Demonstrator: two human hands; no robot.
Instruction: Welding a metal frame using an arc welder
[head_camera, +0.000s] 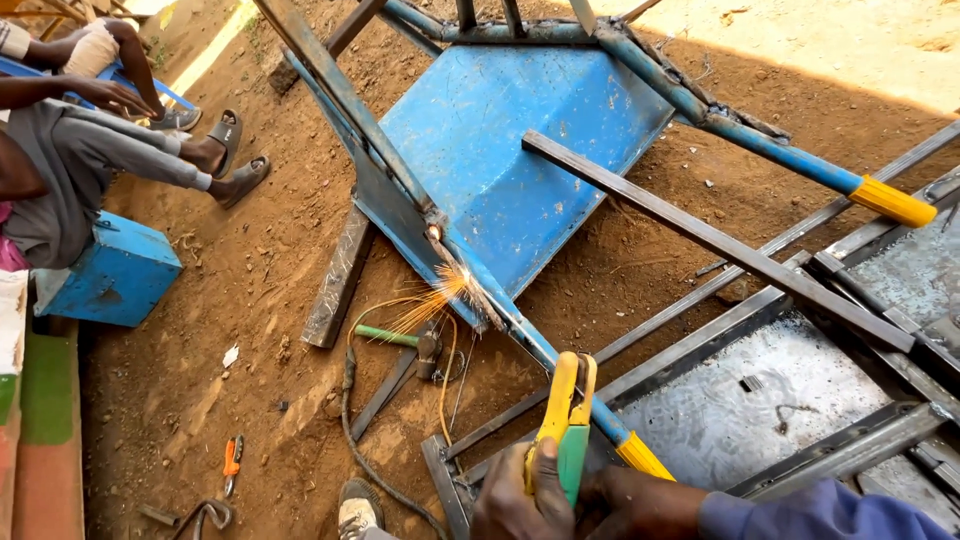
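Note:
An upturned blue wheelbarrow (520, 140) lies on the dirt, its tubular handles (760, 145) ending in yellow grips. A yellow and green electrode holder (566, 420) points up at the near handle tube. Orange sparks (447, 288) fly where the rod meets the frame joint. My left hand (508, 497) is closed round the holder's handle at the bottom edge. My right hand (638, 503), in a blue sleeve, presses against the handle from the right and seems to grip it too.
A green-handled hammer (400, 338) and a dark cable (350, 420) lie under the sparks. Orange pliers (232, 460) rest at lower left. A steel door frame (800, 400) and a long bar (700, 232) fill the right. People sit at left on a blue box (115, 275).

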